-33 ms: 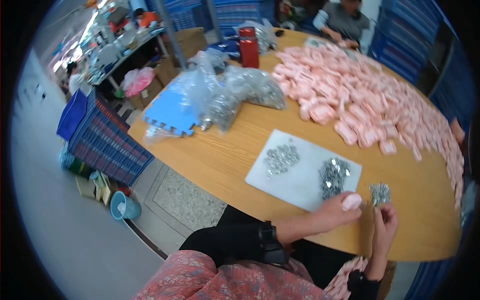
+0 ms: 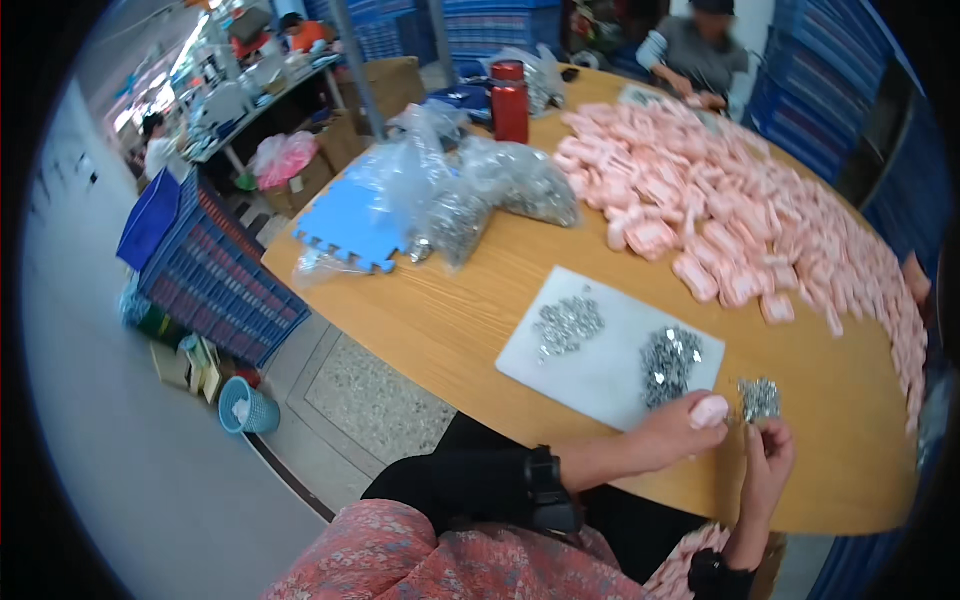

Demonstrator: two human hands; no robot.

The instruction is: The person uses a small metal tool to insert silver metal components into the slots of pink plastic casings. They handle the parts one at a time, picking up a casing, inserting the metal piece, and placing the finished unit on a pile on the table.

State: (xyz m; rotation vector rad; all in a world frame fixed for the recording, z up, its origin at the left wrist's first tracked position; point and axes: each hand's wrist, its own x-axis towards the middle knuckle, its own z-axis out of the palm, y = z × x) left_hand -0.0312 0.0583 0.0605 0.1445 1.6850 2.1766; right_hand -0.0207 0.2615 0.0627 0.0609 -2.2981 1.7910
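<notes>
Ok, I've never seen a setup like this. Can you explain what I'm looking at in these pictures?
There is no machine here, just a person working bare-handed. The view comes from a wide fisheye camera worn on the head, looking down, so straight edges bend near the rim. The left hand holds a pink piece. The right hand is by a small silvery pile on the wooden table; whether it grips anything is too small to tell. A white board carries two heaps of silvery bits. Beyond are many pink pieces, clear bags and a red flask. A co-worker is across the table.
</notes>
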